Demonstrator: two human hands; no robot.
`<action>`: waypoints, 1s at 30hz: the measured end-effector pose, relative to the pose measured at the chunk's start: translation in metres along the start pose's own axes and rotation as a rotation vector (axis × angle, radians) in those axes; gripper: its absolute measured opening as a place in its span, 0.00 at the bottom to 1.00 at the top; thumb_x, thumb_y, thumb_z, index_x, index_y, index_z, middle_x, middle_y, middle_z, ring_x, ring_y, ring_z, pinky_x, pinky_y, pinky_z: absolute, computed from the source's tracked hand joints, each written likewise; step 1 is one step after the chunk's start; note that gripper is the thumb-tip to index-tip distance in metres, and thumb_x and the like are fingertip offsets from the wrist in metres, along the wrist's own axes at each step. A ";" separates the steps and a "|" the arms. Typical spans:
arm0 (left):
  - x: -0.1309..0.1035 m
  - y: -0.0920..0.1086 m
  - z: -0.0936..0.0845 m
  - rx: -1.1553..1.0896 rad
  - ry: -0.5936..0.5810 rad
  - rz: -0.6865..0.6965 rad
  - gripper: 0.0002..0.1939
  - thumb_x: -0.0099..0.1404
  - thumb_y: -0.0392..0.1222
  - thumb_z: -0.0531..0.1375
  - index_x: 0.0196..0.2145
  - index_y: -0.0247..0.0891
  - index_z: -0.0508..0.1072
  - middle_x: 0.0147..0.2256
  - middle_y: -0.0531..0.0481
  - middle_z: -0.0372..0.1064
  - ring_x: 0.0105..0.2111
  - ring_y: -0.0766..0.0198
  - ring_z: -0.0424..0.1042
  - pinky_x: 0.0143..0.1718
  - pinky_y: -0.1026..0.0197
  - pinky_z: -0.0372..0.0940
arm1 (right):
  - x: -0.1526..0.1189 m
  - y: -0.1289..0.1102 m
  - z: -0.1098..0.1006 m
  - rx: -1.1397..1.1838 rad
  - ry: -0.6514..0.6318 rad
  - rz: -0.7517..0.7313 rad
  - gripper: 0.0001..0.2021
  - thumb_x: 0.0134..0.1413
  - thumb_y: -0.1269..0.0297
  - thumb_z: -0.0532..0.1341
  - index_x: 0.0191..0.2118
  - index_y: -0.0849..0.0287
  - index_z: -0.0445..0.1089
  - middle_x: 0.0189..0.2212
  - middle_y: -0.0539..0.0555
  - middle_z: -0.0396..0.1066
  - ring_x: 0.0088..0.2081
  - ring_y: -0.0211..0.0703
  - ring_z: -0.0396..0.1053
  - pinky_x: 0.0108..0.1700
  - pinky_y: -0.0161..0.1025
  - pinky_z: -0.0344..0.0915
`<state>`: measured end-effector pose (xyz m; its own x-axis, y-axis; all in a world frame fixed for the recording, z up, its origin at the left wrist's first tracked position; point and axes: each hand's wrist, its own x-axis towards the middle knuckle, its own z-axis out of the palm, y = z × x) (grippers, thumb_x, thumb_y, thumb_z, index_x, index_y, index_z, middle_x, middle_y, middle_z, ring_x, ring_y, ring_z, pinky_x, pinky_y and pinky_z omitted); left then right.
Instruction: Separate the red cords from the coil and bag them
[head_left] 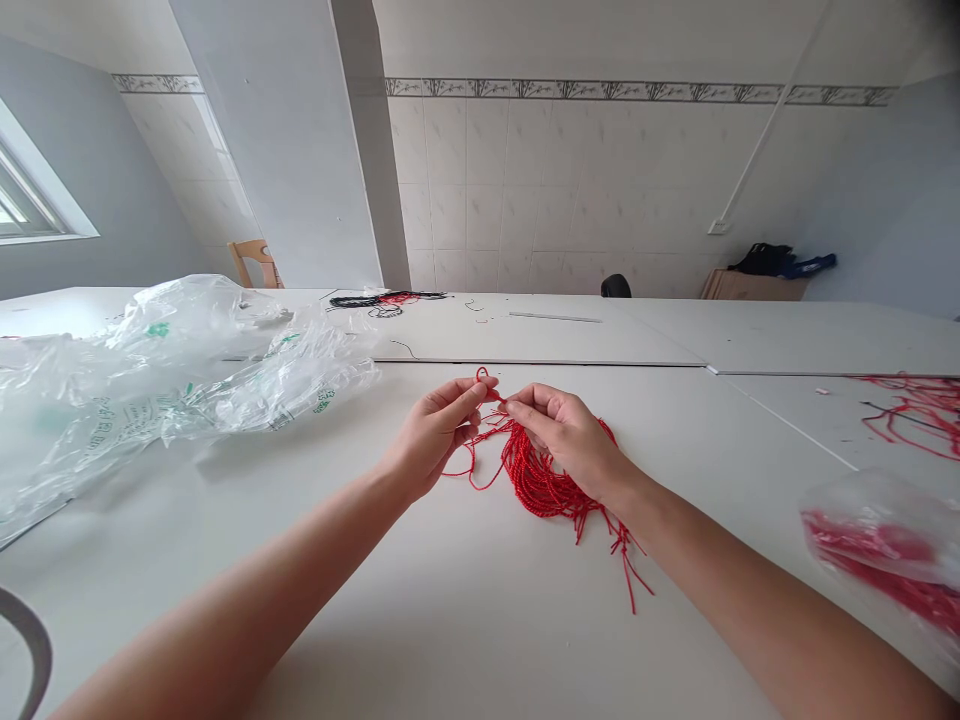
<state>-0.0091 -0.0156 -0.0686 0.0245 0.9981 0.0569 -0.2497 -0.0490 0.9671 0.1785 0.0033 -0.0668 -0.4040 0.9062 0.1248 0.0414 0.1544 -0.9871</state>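
Between my two hands runs a thin red cord (492, 394), held a little above the white table. My left hand (442, 425) is closed in a pinch on it, and a small loop of the cord stands up over the thumb and forefinger. Close beside it, my right hand (559, 430) pinches the same cord with thumb and fingertips. Behind and below the right hand lies a bundle of red cords (536, 480), its loose ends pointing toward me. Part of the bundle is hidden by that hand. Thin strands curve out to the left beneath my hands.
Crumpled clear plastic bags (225, 350) cover the table's left side. To the right are a plastic bag with red contents (885, 550) and loose red cords (919, 405). Black and red cords (386, 300) lie at the far side, near a thin grey strip (555, 317).
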 end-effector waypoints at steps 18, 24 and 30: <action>0.011 0.014 -0.011 -0.187 0.120 0.062 0.12 0.59 0.44 0.77 0.39 0.37 0.85 0.40 0.49 0.76 0.26 0.77 0.66 0.29 0.73 0.67 | 0.013 0.011 -0.017 -0.151 -0.083 -0.039 0.21 0.63 0.40 0.63 0.47 0.53 0.74 0.29 0.48 0.67 0.27 0.36 0.59 0.29 0.36 0.56; 0.017 0.042 -0.029 -0.311 0.255 0.187 0.06 0.64 0.37 0.74 0.38 0.36 0.82 0.32 0.53 0.72 0.23 0.78 0.65 0.24 0.78 0.67 | 0.038 0.025 -0.095 -0.609 0.236 -0.065 0.15 0.66 0.50 0.58 0.45 0.56 0.73 0.46 0.55 0.78 0.31 0.38 0.71 0.35 0.38 0.64; 0.022 0.030 -0.033 -0.331 0.226 0.063 0.03 0.71 0.34 0.66 0.41 0.32 0.79 0.29 0.56 0.66 0.20 0.78 0.62 0.20 0.75 0.63 | 0.040 0.042 -0.134 -1.148 0.249 0.306 0.11 0.63 0.63 0.57 0.43 0.55 0.77 0.46 0.55 0.81 0.35 0.45 0.75 0.35 0.40 0.61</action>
<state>-0.0483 0.0061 -0.0464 -0.2046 0.9786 0.0219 -0.5433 -0.1322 0.8291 0.2859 0.0990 -0.0903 -0.0548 0.9976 0.0423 0.9409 0.0657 -0.3324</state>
